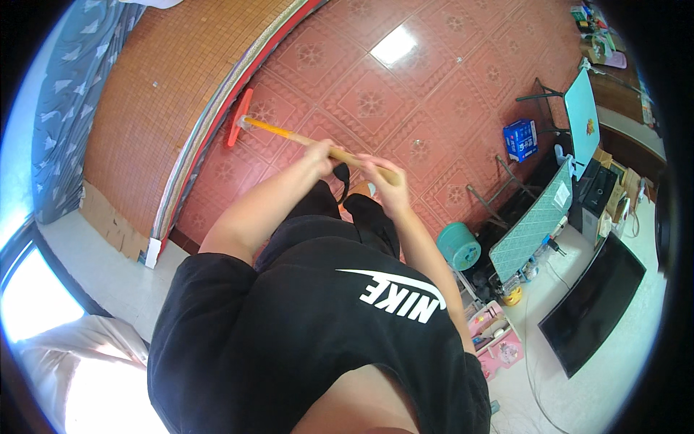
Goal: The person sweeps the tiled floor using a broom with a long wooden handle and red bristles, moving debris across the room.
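My left hand (321, 157) is closed around the middle of a wooden pole (303, 139), whose lower part is yellow-orange. Nearer its top end, my right hand (386, 179) grips the same pole. A long red head (240, 118) is fixed across the far end, low at the red patterned tile floor (370, 103), close beside the bed's edge. Whether the head is a broom or a squeegee I cannot tell. Clear wrapping or plastic shows at the joint. A black strap or cord end (342, 174) hangs just below the pole between my hands.
A bed with a woven tile mat (162, 87) borders the floor on the left. To the right are a teal bin (459, 246), a blue box (520, 140), a light-blue folding table (583, 119), a green patterned folding table (534, 228) and a black monitor or television (593, 306).
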`<act>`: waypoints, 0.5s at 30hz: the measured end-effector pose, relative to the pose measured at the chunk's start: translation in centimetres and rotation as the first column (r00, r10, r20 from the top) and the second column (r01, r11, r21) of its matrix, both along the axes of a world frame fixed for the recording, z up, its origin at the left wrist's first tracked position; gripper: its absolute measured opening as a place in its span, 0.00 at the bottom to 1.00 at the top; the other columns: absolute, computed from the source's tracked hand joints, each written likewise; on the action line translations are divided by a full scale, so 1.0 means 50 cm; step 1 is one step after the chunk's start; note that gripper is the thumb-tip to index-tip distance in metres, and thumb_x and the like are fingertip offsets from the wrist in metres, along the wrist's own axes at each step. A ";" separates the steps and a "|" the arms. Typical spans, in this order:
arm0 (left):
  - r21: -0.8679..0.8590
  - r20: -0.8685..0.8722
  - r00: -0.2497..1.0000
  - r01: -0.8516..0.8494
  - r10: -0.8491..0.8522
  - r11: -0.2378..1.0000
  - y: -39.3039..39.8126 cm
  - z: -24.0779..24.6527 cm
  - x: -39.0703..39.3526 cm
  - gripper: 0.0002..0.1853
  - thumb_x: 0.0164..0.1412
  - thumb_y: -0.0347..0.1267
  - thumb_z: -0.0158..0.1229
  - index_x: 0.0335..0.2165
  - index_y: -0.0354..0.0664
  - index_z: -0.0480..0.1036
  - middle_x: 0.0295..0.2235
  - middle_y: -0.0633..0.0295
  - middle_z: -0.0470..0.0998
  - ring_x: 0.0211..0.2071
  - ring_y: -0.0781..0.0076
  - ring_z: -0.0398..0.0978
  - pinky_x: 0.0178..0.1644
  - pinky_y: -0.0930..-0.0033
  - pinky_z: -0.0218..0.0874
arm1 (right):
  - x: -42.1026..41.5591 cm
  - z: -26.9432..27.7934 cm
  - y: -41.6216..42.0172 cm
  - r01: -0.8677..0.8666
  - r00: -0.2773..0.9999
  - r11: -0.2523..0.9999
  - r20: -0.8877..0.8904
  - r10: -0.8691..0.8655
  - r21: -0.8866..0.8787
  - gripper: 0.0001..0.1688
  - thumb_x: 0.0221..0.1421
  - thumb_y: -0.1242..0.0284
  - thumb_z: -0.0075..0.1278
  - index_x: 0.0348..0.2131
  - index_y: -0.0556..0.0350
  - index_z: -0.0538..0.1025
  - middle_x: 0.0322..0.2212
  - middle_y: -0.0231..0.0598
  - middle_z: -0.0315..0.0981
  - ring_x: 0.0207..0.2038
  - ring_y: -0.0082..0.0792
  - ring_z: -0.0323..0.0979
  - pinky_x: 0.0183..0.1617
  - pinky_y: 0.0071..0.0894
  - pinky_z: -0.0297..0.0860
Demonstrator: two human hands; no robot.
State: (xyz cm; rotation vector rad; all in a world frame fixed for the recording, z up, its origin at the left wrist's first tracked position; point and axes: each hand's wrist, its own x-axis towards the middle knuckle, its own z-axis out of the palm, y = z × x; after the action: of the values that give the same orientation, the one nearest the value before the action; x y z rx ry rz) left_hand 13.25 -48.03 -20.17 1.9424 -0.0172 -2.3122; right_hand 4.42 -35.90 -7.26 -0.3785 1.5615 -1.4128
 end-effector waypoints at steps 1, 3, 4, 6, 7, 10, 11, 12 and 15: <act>0.022 -0.021 1.000 -0.010 0.011 1.000 -0.021 -0.058 0.034 0.03 0.52 0.24 0.41 0.27 0.34 0.59 0.25 0.55 0.64 0.25 0.62 0.67 0.34 0.58 0.65 | 0.016 -0.030 -0.021 -0.073 0.997 0.997 -0.023 0.072 -0.022 0.10 0.48 0.73 0.48 0.31 0.64 0.74 0.34 0.38 0.71 0.37 0.23 0.66 0.41 0.20 0.62; 0.017 -0.089 0.996 0.011 -0.009 1.000 -0.040 -0.062 0.040 0.04 0.52 0.25 0.40 0.27 0.34 0.59 0.24 0.55 0.65 0.25 0.62 0.68 0.34 0.58 0.65 | 0.015 -0.049 -0.044 -0.053 0.998 0.999 -0.015 0.053 -0.009 0.10 0.48 0.74 0.48 0.30 0.64 0.74 0.32 0.37 0.72 0.36 0.23 0.67 0.41 0.20 0.62; 0.012 -0.126 0.992 0.024 -0.022 1.000 -0.044 -0.053 0.040 0.04 0.53 0.26 0.40 0.27 0.35 0.59 0.24 0.55 0.65 0.26 0.62 0.68 0.34 0.58 0.66 | 0.016 -0.050 -0.047 -0.040 0.999 0.999 -0.015 0.040 -0.004 0.10 0.48 0.74 0.48 0.30 0.64 0.74 0.32 0.37 0.72 0.35 0.23 0.67 0.40 0.20 0.62; 0.030 -0.180 0.981 0.072 -0.066 0.997 -0.009 -0.025 -0.011 0.04 0.53 0.26 0.40 0.28 0.35 0.59 0.24 0.56 0.66 0.26 0.62 0.68 0.33 0.59 0.66 | -0.017 -0.020 -0.018 0.001 0.994 1.000 -0.105 0.002 0.028 0.08 0.48 0.76 0.48 0.28 0.65 0.74 0.30 0.38 0.73 0.32 0.23 0.67 0.39 0.20 0.63; 0.018 -0.148 0.985 0.091 -0.088 0.996 0.020 -0.040 -0.045 0.04 0.53 0.26 0.41 0.29 0.36 0.60 0.25 0.56 0.67 0.26 0.62 0.68 0.33 0.59 0.66 | -0.035 0.011 0.000 -0.006 0.989 1.000 -0.150 0.006 0.001 0.08 0.49 0.76 0.47 0.28 0.65 0.74 0.30 0.38 0.73 0.33 0.23 0.68 0.39 0.20 0.63; -0.008 -0.213 0.934 0.293 -0.288 0.956 0.114 0.070 -0.190 0.05 0.52 0.29 0.44 0.30 0.40 0.61 0.26 0.58 0.68 0.28 0.65 0.68 0.32 0.62 0.64 | -0.124 0.104 0.090 0.106 0.956 0.987 -0.284 -0.068 0.121 0.09 0.50 0.76 0.46 0.28 0.65 0.75 0.31 0.38 0.73 0.34 0.23 0.68 0.39 0.21 0.64; 0.015 -0.297 0.916 0.286 -0.269 0.958 0.144 0.082 -0.229 0.06 0.51 0.30 0.46 0.30 0.42 0.62 0.26 0.59 0.68 0.27 0.67 0.68 0.30 0.64 0.63 | -0.148 0.150 0.098 0.115 0.931 0.983 -0.361 -0.056 0.144 0.10 0.50 0.75 0.45 0.29 0.66 0.74 0.30 0.37 0.73 0.32 0.22 0.67 0.36 0.19 0.64; 0.013 -0.377 0.874 0.335 -0.306 0.942 0.171 0.101 -0.270 0.07 0.49 0.30 0.47 0.30 0.43 0.62 0.26 0.59 0.68 0.27 0.68 0.68 0.28 0.64 0.62 | -0.166 0.185 0.117 0.165 0.902 0.969 -0.425 -0.071 0.187 0.10 0.50 0.75 0.45 0.30 0.67 0.74 0.29 0.37 0.72 0.30 0.20 0.67 0.34 0.16 0.63; -0.046 -0.416 0.859 0.309 -0.300 0.950 0.238 0.199 -0.349 0.02 0.49 0.28 0.46 0.23 0.42 0.63 0.20 0.59 0.68 0.19 0.67 0.68 0.21 0.64 0.62 | -0.171 0.293 0.138 0.232 0.818 0.957 -0.568 -0.096 0.173 0.09 0.48 0.78 0.45 0.29 0.69 0.74 0.29 0.39 0.72 0.30 0.21 0.67 0.36 0.16 0.63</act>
State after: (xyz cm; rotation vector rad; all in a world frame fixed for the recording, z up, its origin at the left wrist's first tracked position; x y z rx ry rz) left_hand -4.18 -36.11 -10.25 1.4962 -0.2800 -2.9031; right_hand -4.13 -29.01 7.37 -0.5546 2.2640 -1.2859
